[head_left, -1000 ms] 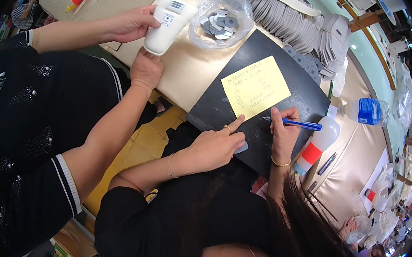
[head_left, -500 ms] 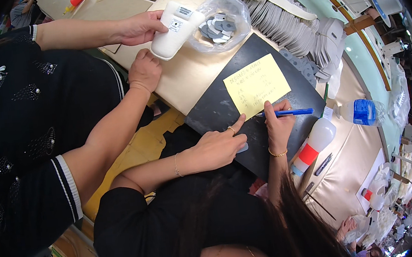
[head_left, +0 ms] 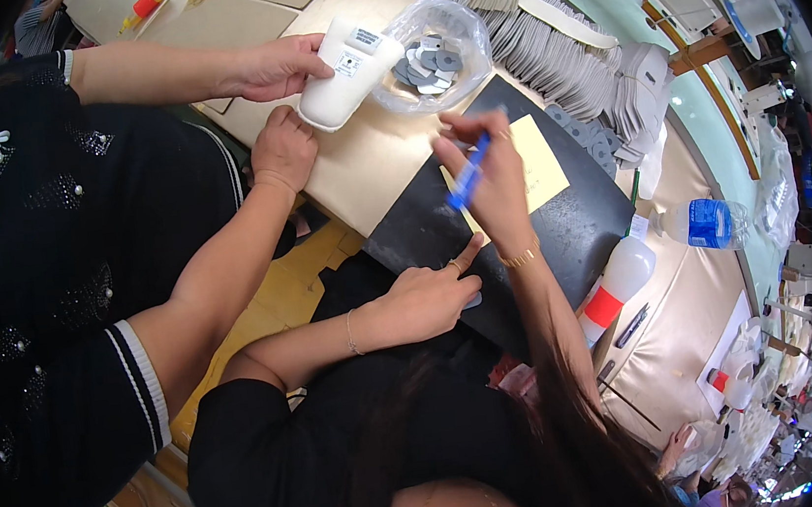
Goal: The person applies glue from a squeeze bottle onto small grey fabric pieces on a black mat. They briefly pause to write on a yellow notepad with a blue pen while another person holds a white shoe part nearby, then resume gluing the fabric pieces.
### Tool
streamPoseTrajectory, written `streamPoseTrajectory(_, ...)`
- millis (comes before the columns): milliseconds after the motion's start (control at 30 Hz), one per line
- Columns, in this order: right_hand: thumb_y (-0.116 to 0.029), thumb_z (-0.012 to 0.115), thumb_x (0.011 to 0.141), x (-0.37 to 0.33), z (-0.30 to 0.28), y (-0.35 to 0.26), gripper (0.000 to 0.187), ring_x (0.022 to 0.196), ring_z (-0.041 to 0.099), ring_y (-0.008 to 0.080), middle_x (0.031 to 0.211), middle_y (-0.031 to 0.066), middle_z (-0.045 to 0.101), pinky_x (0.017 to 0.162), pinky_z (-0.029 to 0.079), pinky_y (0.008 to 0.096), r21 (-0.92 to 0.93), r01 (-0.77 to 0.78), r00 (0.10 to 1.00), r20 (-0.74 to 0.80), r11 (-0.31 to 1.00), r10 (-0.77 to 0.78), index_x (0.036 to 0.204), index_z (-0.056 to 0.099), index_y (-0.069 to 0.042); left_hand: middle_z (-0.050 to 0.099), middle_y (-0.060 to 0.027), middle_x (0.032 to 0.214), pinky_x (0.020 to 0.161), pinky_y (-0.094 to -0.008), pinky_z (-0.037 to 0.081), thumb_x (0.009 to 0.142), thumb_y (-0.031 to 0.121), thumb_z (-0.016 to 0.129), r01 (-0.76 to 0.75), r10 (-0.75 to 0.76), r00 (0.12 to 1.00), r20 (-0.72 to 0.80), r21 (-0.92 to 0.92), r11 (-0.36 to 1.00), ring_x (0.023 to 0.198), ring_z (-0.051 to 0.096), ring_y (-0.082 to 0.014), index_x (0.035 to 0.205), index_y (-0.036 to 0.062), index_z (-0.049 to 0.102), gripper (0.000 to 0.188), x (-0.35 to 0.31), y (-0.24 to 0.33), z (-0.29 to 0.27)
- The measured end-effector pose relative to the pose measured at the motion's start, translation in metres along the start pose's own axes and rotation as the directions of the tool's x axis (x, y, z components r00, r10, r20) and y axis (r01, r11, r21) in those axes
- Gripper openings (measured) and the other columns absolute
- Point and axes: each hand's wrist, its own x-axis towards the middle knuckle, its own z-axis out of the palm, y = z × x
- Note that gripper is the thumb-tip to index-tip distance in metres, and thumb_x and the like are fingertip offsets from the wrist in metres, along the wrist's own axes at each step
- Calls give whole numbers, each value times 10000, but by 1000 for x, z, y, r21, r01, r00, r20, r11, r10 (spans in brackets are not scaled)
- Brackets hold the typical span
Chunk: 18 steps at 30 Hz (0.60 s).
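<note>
In the head view, the right hand (head_left: pixel 501 189) gripped a blue pen (head_left: pixel 470 177) over the yellow note (head_left: pixel 543 165), within the black board's (head_left: pixel 573 246) edges. The left hand (head_left: pixel 427 296), its grip unclear, fingered only the note's near corner; a brushing right hand could have skewed it.

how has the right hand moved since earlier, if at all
Yes: against the black mat, the right hand has moved up and left in the picture, from the note's lower edge to in front of its left part.
</note>
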Motion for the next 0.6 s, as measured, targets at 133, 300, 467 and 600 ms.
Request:
streamPoseTrajectory(133, -233, 711, 836, 62, 37, -9, 381, 808, 657, 268, 928, 180, 646, 713, 510, 344, -149, -41, 999, -21, 988, 39, 991, 465, 13, 195, -246, 1504, 604, -438, 550, 853, 120, 539, -12, 11, 1000, 8, 11, 1000, 670, 665, -382, 918, 66, 577, 93, 1, -1, 0)
streamPoseTrajectory(300, -206, 745, 808, 102, 70, 6, 418, 674, 630, 227, 785, 130, 595, 618, 492, 339, -128, -19, 990, -144, 992, 1, 932, 394, -17, 249, -235, 1489, 625, -443, 556, 862, 123, 534, -6, 6, 1000, -22, -11, 1000, 679, 661, -388, 943, 50, 580, 118, 1, -2, 1)
streamPoseTrajectory(467, -110, 756, 787, 111, 79, 27, 399, 667, 534, 90, 756, 26, 517, 565, 452, 253, 105, -63, 984, -162, 992, 80, 912, 379, -66, 433, -168, 1357, 647, -459, 551, 907, 150, 511, 25, -27, 999, -45, -54, 998, 783, 652, -383, 1003, 56, 586, 154, 5, -2, -9)
streamPoseTrajectory(600, -118, 732, 811, 102, 50, 9, 332, 638, 455, 70, 736, -7, 465, 555, 414, 226, 209, -11, 982, -181, 978, 50, 898, 414, -77, 488, -157, 1297, 674, -462, 535, 931, 180, 501, 45, -52, 996, -77, -90, 995, 835, 636, -394, 1045, 64, 594, 187, 10, -1, -13)
